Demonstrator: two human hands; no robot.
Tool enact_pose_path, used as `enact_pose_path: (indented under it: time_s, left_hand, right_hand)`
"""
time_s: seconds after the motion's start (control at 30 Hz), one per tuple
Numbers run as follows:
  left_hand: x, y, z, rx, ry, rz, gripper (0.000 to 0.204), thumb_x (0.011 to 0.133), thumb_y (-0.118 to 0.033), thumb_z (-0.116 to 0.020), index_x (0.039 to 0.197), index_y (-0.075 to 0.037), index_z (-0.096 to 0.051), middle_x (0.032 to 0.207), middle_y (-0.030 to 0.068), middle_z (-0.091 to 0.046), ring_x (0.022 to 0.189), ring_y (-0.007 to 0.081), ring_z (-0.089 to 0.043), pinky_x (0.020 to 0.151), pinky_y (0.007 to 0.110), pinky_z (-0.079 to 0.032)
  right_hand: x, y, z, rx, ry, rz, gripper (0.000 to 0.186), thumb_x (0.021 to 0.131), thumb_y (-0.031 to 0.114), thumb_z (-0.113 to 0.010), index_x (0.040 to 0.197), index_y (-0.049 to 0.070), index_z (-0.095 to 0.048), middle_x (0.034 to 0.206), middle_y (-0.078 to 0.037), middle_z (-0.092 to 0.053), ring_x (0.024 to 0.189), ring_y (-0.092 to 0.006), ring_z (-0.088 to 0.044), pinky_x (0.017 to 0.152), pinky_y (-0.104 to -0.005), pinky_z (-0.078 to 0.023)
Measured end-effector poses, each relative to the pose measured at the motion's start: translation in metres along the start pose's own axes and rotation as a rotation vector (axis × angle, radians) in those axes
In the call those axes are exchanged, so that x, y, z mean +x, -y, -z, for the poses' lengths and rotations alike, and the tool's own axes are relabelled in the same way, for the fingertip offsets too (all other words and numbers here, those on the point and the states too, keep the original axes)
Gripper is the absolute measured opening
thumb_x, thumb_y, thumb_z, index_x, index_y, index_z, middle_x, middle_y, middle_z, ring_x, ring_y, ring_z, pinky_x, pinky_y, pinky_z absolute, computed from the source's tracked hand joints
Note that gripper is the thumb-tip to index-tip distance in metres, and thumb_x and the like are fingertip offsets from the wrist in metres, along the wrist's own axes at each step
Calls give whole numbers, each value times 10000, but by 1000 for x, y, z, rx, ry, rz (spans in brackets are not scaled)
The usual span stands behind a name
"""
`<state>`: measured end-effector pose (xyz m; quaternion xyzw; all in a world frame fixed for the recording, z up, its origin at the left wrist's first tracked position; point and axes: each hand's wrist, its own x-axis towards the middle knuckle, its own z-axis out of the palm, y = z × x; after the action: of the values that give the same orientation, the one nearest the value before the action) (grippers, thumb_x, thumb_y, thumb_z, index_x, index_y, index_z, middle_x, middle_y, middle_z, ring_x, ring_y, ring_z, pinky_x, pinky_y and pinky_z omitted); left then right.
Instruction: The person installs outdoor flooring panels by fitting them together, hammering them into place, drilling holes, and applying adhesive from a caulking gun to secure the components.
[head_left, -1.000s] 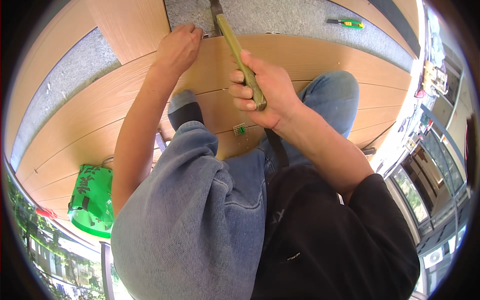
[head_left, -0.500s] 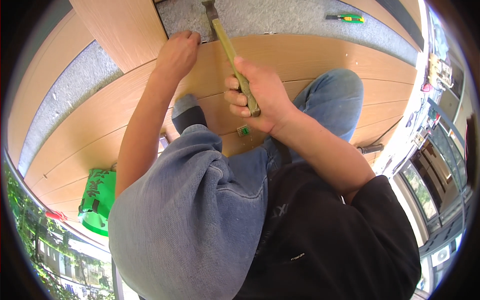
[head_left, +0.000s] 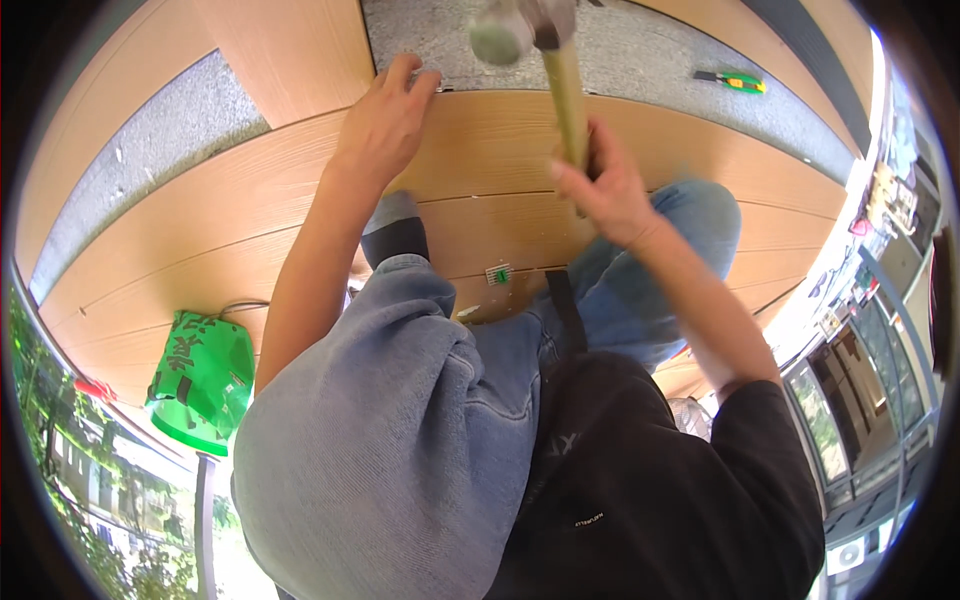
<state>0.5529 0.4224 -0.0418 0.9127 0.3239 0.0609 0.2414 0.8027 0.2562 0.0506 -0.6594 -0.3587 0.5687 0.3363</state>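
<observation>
My right hand (head_left: 612, 188) is closed round the yellowish handle of a hammer (head_left: 568, 105). The hammer's metal head is raised and slightly blurred near the top edge of the view. My left hand (head_left: 385, 125) rests at the far edge of a wood-coloured plank (head_left: 480, 150), its fingers bent and apart. By its fingertips is a tiny shiny piece (head_left: 438, 90), too small to name. Beyond that plank edge lies a strip of bare grey concrete (head_left: 440, 45). Another plank (head_left: 295, 60) meets the edge just left of my left hand.
A green and black utility knife (head_left: 740, 83) lies on the concrete at far right. A small green-and-white piece (head_left: 498, 275) sits on the planks between my legs. A green bag (head_left: 200, 375) stands at the left. My bent knees flank the middle planks.
The hammer has swung up and to the right, turning so that its head shows larger. My left hand stays at the plank edge, its fingers more spread. The whole view has shifted slightly.
</observation>
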Motion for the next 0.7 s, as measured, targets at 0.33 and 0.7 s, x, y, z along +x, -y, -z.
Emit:
enact_pose_path:
  time_s: [0.33, 0.7]
  left_hand:
    - [-69, -33, -11, 57, 57, 137, 639, 868, -108, -640, 1482, 42, -541, 1610, 192, -455, 1509, 368, -400, 1227, 441, -388]
    - [-77, -40, -15, 47, 226, 189, 782, 887, -200, -649, 1596, 24, -407, 1723, 191, -289, 1600, 389, -269, 1249, 518, -340]
  right_hand:
    - [165, 46, 28, -1087, 212, 367, 548, 982, 213, -630, 1517, 177, -515, 1152, -238, -713, 953, -460, -693, 846, -535, -561]
    - [177, 43, 12, -1202, 298, 329, 576, 984, 185, -616, 1541, 253, -485, 1051, -170, -715, 908, -428, -708, 774, -546, -571]
